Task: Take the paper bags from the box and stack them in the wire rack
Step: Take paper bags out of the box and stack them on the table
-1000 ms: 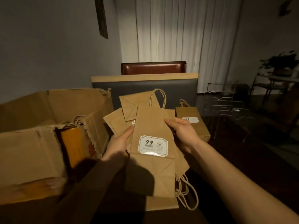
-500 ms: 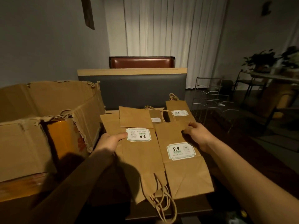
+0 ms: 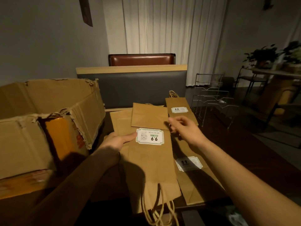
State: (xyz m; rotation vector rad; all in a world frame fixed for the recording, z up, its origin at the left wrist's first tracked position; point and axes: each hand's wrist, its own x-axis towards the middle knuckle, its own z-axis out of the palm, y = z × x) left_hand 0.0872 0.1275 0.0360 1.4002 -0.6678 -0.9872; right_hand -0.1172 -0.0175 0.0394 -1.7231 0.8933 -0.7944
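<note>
Across the middle of the frame we have several flat brown paper bags with twine handles (image 3: 151,163) spread loosely on the dark tabletop (image 3: 263,160), none yet in the thin silver wire rack (image 3: 210,97) standing at centre right. Our left hand (image 3: 117,141) lies with straight fingers pressing the upside-down bag by its white label, gripping nothing. Our right hand (image 3: 184,128) hovers blurred above the pile, fingers loosely curled; we cannot tell whether it has hold of anything. At left sits the torn brown cardboard box (image 3: 48,115) (more bags may remain inside). The risk we see: bags face opposite ways, so handles could tangle and snag the rack's wires, or the slippery pile could slide off the near edge.
</note>
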